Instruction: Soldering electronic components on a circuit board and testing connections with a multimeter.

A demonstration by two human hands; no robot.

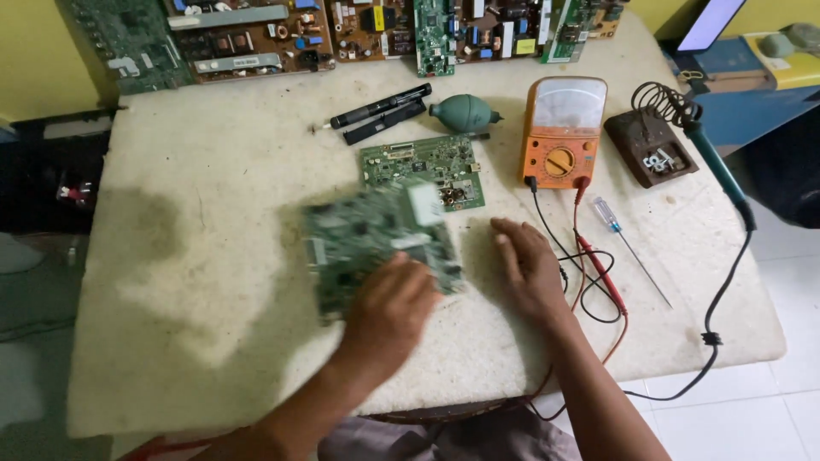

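My left hand [391, 303] grips the near edge of a green circuit board [367, 239], which is blurred and lifted a little above the white table [205, 239]. Resting flat on the table to the right of that board is my right hand [528, 269], fingers spread and holding nothing. A second, smaller green circuit board [423, 166] lies flat just beyond the held one. Red and black probe leads [598, 273] run beside my right hand.
An orange multimeter [562, 132] stands at the right, with a soldering iron stand [653, 141], its iron [717, 166] and a thin screwdriver [628, 248] beyond it. A green blower bulb [464, 113] and black tools [380, 109] lie further back. Several circuit boards [256, 38] line the far edge.
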